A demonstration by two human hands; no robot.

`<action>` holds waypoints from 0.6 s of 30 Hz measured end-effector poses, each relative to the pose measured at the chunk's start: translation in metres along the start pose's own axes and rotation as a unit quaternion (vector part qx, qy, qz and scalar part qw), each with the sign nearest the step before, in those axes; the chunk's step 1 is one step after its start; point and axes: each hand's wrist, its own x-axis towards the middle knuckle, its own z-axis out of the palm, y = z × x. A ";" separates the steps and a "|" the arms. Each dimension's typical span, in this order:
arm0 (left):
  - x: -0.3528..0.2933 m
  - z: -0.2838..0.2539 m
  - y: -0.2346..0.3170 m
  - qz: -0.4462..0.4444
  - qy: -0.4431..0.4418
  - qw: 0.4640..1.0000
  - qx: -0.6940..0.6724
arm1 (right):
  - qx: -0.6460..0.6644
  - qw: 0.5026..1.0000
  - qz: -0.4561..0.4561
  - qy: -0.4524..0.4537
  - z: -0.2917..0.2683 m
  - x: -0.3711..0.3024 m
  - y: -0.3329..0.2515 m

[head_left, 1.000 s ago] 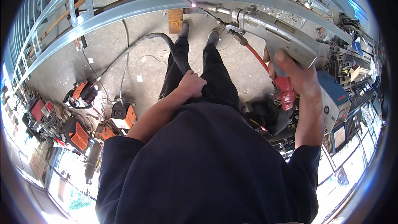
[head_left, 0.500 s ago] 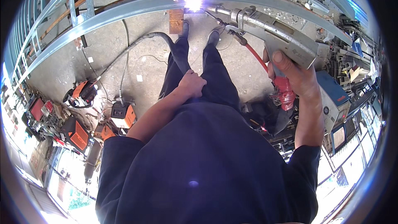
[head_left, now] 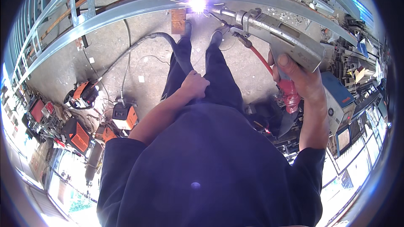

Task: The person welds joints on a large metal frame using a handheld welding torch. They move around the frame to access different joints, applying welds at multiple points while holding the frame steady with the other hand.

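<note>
My right hand (head_left: 299, 75) is closed round the grip of a grey metal welding gun (head_left: 286, 38). Its nozzle points left at a glaring white-violet weld spot (head_left: 197, 3) throwing sparks on a long steel tube (head_left: 139, 9). The glare hides the nozzle's very tip and the joint. Beneath the gun runs a thin wire guide with a red sleeve (head_left: 261, 60), and red wrapping (head_left: 289, 96) hangs below my right hand. In front of my thighs, my left hand (head_left: 195, 85) is closed on a thick black hose (head_left: 181, 54) that arcs away to the left.
A rusty brown bar (head_left: 178, 22) passes under the tube near the weld. Cables trail over the concrete floor (head_left: 147, 65). An orange-black machine (head_left: 125, 116) stands at left, a blue-topped cabinet (head_left: 341, 101) at right. Metal offcuts (head_left: 353, 63) are piled at far right.
The weld glare and the gun's nozzle have shifted very slightly to the right, and the spray of sparks has a different shape. Both hands keep their grips.
</note>
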 end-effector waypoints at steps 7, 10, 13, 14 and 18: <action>0.003 0.007 0.001 0.011 0.027 1.000 0.007 | 0.098 0.995 0.007 0.029 -0.005 -0.013 -0.009; 0.004 0.007 0.001 -0.004 0.044 0.999 -0.007 | 0.082 0.995 -0.039 0.036 -0.015 -0.020 -0.022; -0.004 0.007 -0.004 -0.027 0.111 0.993 -0.041 | 0.055 0.993 -0.092 0.045 -0.024 -0.020 -0.042; -0.010 0.009 -0.006 -0.037 0.140 0.988 -0.059 | 0.026 0.991 -0.123 0.054 -0.026 -0.019 -0.048; -0.036 0.015 -0.024 -0.041 0.339 0.931 -0.130 | -0.007 0.985 -0.141 0.098 -0.057 -0.003 -0.082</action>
